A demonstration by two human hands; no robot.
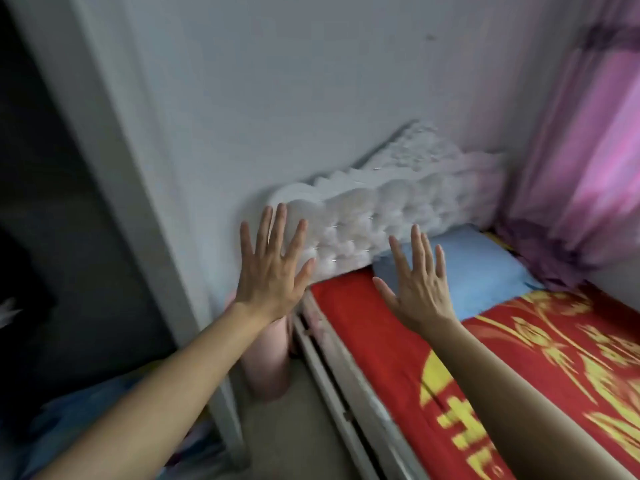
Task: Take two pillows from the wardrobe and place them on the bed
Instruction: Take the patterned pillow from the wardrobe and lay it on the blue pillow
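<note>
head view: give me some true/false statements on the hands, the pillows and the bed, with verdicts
1. Both hands are open with fingers spread, gripping nothing. True: left hand and right hand.
2. The white tufted pillow lies flat on the floor. False: it is at the head of the bed, up against the wall.
3. A blue pillow lies on the bed beside the white one. True.
4. The bed cover is plain green. False: it is red with a yellow pattern.
5. A pink curtain hangs at the far side of the bed. True.
</note>
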